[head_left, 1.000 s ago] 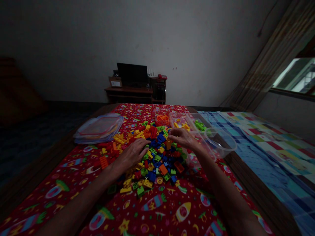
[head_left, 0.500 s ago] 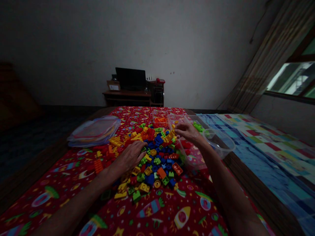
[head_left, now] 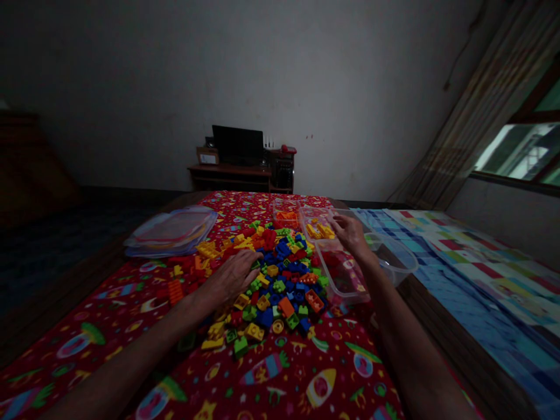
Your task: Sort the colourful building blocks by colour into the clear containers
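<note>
A heap of toy building bricks in yellow, red, blue, green and orange lies on a red patterned cloth. My left hand rests palm down on the heap's left side, thumb and fingers apart, with a green brick showing by the thumb. My right hand is raised at the right side of a clear bin with yellow bricks. Its fingers are bent together, and whatever is between them does not show. Nearer to me, a clear bin holds red bricks.
Behind the heap, a clear bin contains orange bricks. A round clear tub sits at the table's right edge. Stacked plastic lids lie on the left. Beyond are a desk with a monitor and, to the right, a checked bed.
My right hand has moved right, away from the heap's back edge, and the yellow bricks in the bin show more fully. My left hand stays on the heap. The view has shifted slightly.
</note>
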Demonstrator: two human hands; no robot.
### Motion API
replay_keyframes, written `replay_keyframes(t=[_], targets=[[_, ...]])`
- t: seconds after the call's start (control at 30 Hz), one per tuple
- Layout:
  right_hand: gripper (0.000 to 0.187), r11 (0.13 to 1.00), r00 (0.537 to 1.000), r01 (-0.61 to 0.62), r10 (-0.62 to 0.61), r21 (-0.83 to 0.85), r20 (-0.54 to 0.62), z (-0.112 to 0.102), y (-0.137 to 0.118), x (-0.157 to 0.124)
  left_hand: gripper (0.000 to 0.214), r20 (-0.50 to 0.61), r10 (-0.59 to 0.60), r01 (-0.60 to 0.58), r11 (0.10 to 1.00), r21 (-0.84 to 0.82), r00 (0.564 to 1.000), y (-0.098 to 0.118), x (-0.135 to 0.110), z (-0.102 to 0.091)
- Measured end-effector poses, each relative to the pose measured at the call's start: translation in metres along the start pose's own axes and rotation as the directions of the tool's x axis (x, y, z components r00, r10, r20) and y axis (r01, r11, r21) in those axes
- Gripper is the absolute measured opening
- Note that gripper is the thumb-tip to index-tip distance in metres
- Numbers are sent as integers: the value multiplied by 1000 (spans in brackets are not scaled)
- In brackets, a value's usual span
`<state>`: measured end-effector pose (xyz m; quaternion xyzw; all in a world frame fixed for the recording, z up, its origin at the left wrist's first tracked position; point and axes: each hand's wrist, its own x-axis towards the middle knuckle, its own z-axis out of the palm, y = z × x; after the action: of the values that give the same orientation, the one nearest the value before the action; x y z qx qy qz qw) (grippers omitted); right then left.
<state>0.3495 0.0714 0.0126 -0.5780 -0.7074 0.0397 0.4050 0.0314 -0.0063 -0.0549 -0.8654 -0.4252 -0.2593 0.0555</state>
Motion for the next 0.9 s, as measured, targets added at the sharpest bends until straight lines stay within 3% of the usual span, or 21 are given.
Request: replay_keyframes(t=[0.1,0.2,0.3,0.47,0.57,0.7,0.9], targets=[[23,984,983,172,-169,-38,77,-7,-22,-6,30,3,-8,8,1000,-8,1000,1,0,-1],[23,953,924,302,-288,-15,250,-2,-46,-19,30,11,-20,21,1000,-19,1000,0,-1,1],[25,918,848,397,-368,4,382,17,-66,-38,30,-5,-20,20,1000,-22,1000,-1,-2,2],[47,807,752,581,-481,-107,450,54,-78,-68,33,-4,-13,13,1000,-12,1000,0,-1,1],[49,798,750,588,-475,-134,460,61,-76,-77,33,3,-17,17,1000,-6,1000,0,-1,1],[38,842,796,536,-476,-69,373,57,-72,-74,34,11,-8,8,1000,-5,1000,-3,-2,1],[29,907,808,414,-405,77,427,46,-74,-55,36,34,0,1,1000,-19,999,-4,-2,-2]])
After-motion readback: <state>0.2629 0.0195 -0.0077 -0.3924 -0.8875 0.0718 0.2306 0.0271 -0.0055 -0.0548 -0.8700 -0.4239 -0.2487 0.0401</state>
